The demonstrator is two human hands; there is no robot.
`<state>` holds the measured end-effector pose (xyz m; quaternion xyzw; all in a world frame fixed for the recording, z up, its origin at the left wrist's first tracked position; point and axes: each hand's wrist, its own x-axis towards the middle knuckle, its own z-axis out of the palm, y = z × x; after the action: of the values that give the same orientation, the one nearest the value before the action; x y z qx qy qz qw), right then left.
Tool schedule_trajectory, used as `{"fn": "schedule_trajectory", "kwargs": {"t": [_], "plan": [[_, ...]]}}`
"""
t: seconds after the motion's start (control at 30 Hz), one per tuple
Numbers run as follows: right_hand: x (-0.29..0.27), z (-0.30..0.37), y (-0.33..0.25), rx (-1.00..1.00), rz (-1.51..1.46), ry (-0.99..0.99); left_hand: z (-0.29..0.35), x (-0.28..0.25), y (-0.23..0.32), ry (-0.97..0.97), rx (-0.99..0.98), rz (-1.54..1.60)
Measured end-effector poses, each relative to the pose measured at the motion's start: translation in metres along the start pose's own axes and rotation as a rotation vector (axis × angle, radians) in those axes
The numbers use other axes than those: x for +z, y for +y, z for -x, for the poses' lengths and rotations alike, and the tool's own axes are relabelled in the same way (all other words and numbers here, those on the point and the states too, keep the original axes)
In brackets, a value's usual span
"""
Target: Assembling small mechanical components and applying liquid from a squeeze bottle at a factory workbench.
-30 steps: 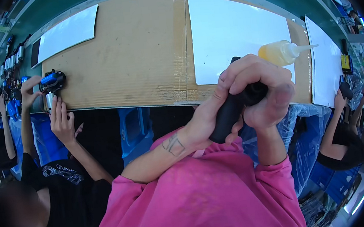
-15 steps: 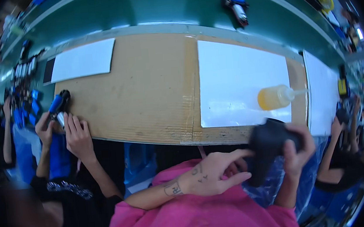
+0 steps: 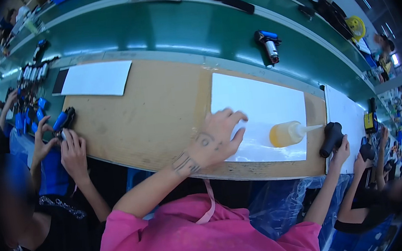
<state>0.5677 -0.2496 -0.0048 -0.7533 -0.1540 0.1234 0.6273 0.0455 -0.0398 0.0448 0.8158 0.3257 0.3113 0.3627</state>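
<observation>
My right hand point(image 3: 341, 152) grips the handle of a black massage gun point(image 3: 332, 139) at the right end of the workbench, beside a white sheet. My left hand point(image 3: 219, 137) is empty, its fingers spread and slightly bent, over the left edge of a larger white sheet point(image 3: 256, 91). Lying on that sheet, between my hands, is a squeeze bottle point(image 3: 286, 134) of yellow liquid, its long nozzle pointing right toward the massage gun.
Brown cardboard point(image 3: 146, 111) covers the bench. Beyond runs a green conveyor point(image 3: 177, 33) carrying a blue-and-black device with a silver cylinder point(image 3: 271, 48). At left, a co-worker's hands point(image 3: 70, 150) handle a similar blue device point(image 3: 64, 119). Another white sheet point(image 3: 95, 79) lies back left.
My right hand has carried the massage gun from in front of my body to the right end of the bench. My left hand has left it and moved up over the bench.
</observation>
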Motion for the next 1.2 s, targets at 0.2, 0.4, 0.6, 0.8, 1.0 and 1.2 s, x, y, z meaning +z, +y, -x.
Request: {"fn": "schedule_trajectory", "kwargs": {"t": [0.2, 0.4, 0.6, 0.8, 1.0, 1.2], "plan": [[0.043, 0.055, 0.005, -0.291, 0.155, 0.218, -0.160, 0.097, -0.011, 0.073, 0.059, -0.314], [0.030, 0.054, -0.001, -0.239, 0.144, 0.229, -0.262, 0.171, -0.016, 0.043, -0.175, -0.378], [0.025, 0.029, 0.023, -0.267, 0.164, 0.223, -0.294, 0.115, -0.050, -0.430, 0.001, -0.188], [-0.023, -0.004, 0.058, -0.099, 0.097, 0.115, -0.208, 0.022, -0.022, -0.390, 0.085, 0.033], [0.032, 0.062, -0.004, -0.973, 0.655, 0.504, -0.031, -0.034, -0.023, 0.020, 0.072, -0.170], [0.123, 0.149, -0.088, -1.042, 0.315, -0.300, 0.085, -0.027, -0.005, 0.079, -0.188, 0.009]]}}
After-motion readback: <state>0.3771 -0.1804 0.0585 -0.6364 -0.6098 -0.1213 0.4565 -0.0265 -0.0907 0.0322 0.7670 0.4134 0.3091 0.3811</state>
